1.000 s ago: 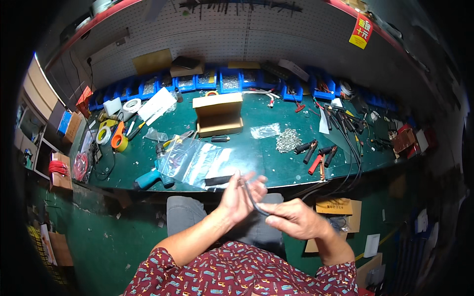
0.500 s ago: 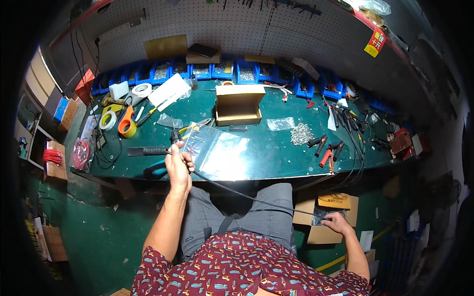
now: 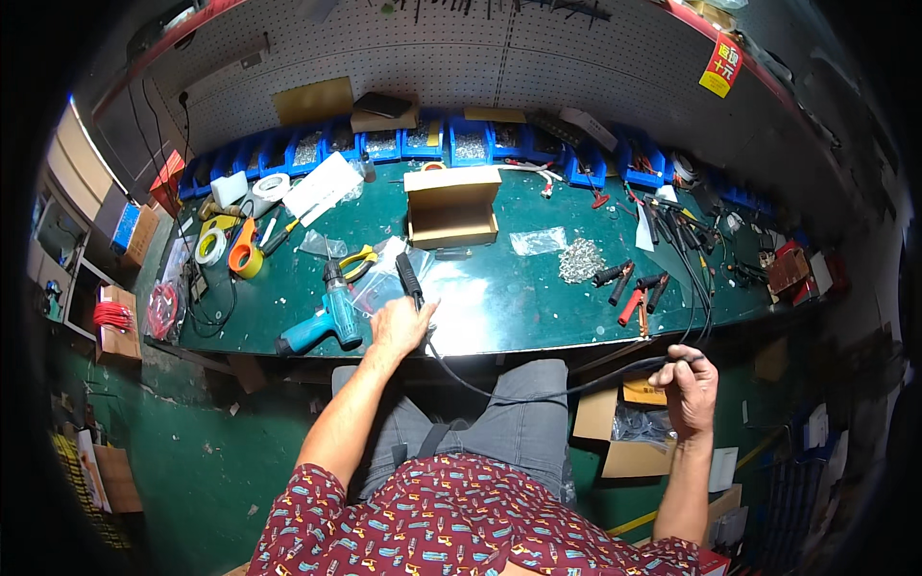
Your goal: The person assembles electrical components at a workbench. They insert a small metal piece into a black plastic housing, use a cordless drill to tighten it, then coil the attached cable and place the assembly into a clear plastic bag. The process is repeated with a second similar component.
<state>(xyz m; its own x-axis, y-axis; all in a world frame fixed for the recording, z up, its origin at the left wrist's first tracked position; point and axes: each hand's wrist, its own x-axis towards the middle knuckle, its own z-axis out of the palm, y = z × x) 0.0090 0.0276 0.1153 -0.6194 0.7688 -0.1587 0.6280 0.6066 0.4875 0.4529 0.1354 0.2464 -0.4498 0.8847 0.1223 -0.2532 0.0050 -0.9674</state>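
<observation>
Left hand [image 3: 399, 324] rests at the near edge of the green tabletop [image 3: 538, 302], fingers clamped around a black cable [image 3: 499, 396] just below its thick black handle end [image 3: 409, 276], which sticks up and away from the fingers over a clear plastic bag [image 3: 451, 293]. Right hand [image 3: 688, 376] is held off the tabletop, out to the person's right above a cardboard box on the floor [image 3: 624, 451], fingers closed on the other end of the same cable. The cable sags in a curve between the two hands, across the lap (grey trousers, patterned red shirt below).

Just left of the left fingers lies a teal cordless drill [image 3: 322, 324]. Beyond them sit yellow-handled pliers [image 3: 357, 261] and, further back, an open cardboard box [image 3: 451, 206]. Right of the left fingers, well apart: a small clear bag [image 3: 538, 240], a heap of small metal parts [image 3: 580, 260], then red and black clamps [image 3: 629, 288]. Far left of the fingers are tape rolls, an orange one [image 3: 242, 257] among them. A row of blue bins [image 3: 423, 146] runs along the back, under a pegboard wall [image 3: 432, 58].
</observation>
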